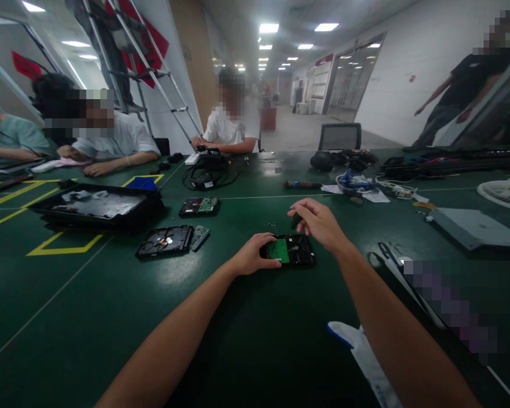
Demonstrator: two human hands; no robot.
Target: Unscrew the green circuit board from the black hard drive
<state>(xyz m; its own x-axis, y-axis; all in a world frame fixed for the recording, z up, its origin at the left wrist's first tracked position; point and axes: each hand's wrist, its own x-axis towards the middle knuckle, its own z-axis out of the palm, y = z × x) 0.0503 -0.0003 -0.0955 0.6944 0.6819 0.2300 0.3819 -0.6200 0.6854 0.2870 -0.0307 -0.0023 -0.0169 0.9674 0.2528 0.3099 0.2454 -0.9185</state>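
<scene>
Hands point(255, 254) at hard drive point(292, 250), right-held dark object point(296, 219) partly hidden

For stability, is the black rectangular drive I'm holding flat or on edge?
Flat: the drive has its rectangular green circuit board facing up, left hand holding it.

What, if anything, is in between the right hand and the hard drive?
Nothing visible blocks it. The right hand, pinching a small dark thing, is by the far edge of the hard drive. The left hand grips the left end.
</scene>
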